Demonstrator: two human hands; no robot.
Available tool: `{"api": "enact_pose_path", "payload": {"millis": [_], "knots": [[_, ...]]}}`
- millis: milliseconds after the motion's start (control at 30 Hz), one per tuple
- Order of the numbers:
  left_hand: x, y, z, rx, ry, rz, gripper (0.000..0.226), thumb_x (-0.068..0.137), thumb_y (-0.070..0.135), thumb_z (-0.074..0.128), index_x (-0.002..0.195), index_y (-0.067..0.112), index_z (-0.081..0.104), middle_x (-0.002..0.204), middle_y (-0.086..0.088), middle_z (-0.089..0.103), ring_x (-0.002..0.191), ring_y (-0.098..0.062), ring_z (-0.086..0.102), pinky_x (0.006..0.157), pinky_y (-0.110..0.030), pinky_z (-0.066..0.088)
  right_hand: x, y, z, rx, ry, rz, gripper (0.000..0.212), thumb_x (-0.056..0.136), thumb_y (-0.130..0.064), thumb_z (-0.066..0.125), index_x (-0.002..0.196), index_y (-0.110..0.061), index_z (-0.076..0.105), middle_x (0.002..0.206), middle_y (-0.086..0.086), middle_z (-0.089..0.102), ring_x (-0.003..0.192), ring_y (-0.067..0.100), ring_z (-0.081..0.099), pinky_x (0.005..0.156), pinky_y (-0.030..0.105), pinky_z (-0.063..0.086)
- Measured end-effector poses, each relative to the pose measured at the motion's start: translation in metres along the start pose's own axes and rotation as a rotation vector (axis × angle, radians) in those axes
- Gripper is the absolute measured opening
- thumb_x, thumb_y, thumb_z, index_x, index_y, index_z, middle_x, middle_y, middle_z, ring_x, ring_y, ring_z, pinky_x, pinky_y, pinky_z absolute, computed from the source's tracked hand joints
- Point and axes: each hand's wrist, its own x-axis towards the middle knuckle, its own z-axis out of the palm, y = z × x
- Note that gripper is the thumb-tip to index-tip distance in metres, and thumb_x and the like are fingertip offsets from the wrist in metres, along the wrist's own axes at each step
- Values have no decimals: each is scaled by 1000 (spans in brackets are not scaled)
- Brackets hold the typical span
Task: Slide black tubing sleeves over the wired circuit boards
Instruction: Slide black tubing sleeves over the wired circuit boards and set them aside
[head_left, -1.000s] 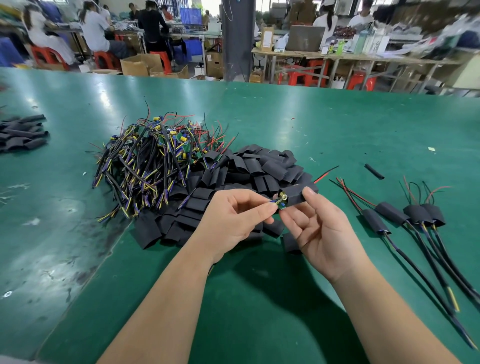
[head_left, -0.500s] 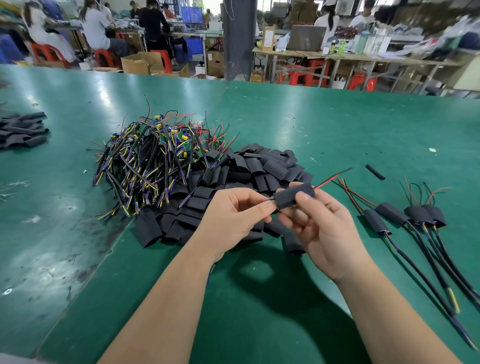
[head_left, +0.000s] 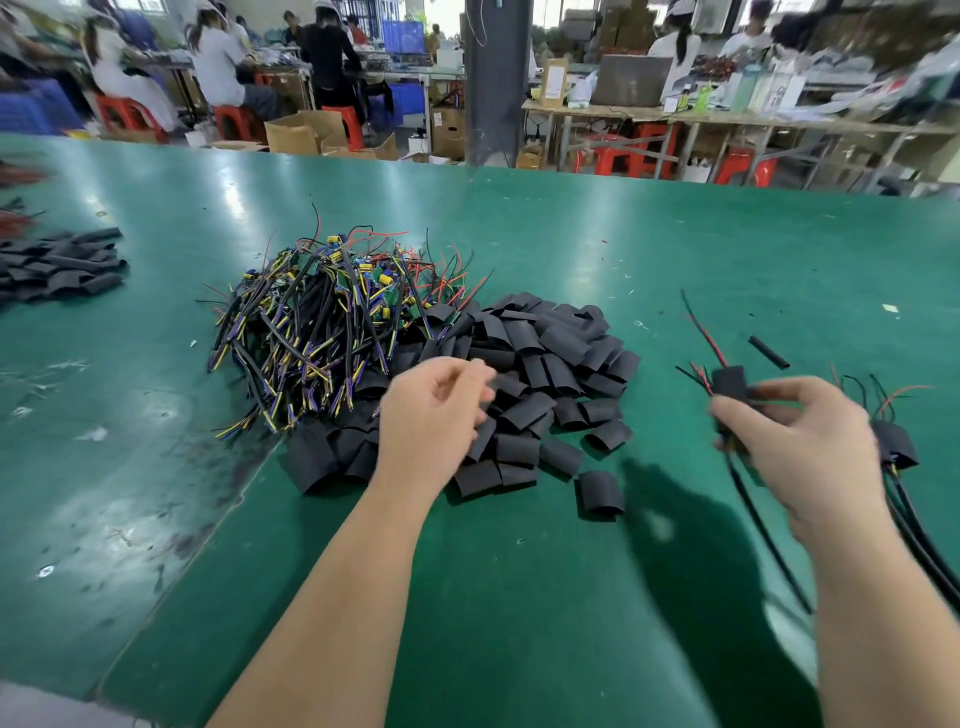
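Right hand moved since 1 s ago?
Yes. The right hand, gripping a sleeved board, went right, away from the sleeve pile toward the finished pieces.

The worn green-topped table (head_left: 519, 597) carries a heap of flat black tubing sleeves (head_left: 540, 364) touching a tangle of multicoloured wired circuit boards (head_left: 322, 322). A smaller black sleeve pile (head_left: 62, 265) lies far left, and a short thin black tube (head_left: 769, 352) lies to the right.
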Motion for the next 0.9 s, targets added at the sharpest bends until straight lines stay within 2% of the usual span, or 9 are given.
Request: {"api": "enact_pose_path", "payload": {"millis": [67,133,200,267,433,567,667,733,900], "knots": [[10,-3,-15,244,176,77,13,88,19,59,84,21,70,74,7,70,65,1,61,68,-16,49,7,12,-15,-338,67,-17,11,76,-24,74,82,-17,68,64,0,64,70,25,61,65,32,44],[22,-3,-30,486,246,147,17,86,15,57,96,20,70,86,4,68,76,-1,60,70,-10,43,8,17,-19,-441,58,6,12,77,-20,72,68,-18,66,63,8,65,69,30,59,63,34,46],[39,-3,-43,771,324,212,27,83,17,58,109,17,66,104,-6,63,97,-22,57,84,-30,45,11,20,-19,-493,77,47,2,78,-15,68,80,-15,69,83,17,68,84,37,61,74,41,50],[58,-3,-55,1032,386,214,35,82,22,61,116,16,59,115,-12,57,108,-35,50,89,-43,41,12,20,-15,-534,79,78,23,79,-18,66,102,-14,66,105,21,65,102,41,57,87,46,48],[89,-7,-74,1306,199,-16,40,83,38,71,105,8,59,101,-16,66,94,-36,62,69,-38,42,6,14,-2,-465,28,34,34,80,-16,64,114,-13,63,115,22,61,110,41,53,92,45,45],[103,-3,-80,1142,194,-57,35,77,42,76,91,10,71,85,-15,68,85,-34,63,64,-32,42,2,11,3,-444,-2,1,32,80,-16,63,112,-12,65,111,22,61,106,41,53,89,44,47],[110,-2,-88,530,194,-208,31,83,32,73,83,2,72,67,-11,66,57,-22,64,58,-30,54,3,12,3,-421,4,-24,30,81,-15,62,110,-12,66,106,21,62,101,41,53,87,43,46],[107,0,-89,106,237,-288,24,90,19,66,90,-5,65,71,-10,66,42,-8,61,46,-21,53,3,12,5,-395,7,-65,27,81,-14,62,107,-13,67,98,17,60,95,39,54,85,41,44],[81,16,-79,-195,268,-85,13,98,14,52,86,11,55,79,-4,69,52,-9,67,48,-16,51,-7,4,16,-97,-7,-96,16,81,-13,59,89,-22,70,78,-7,68,63,10,56,64,28,41]]}}
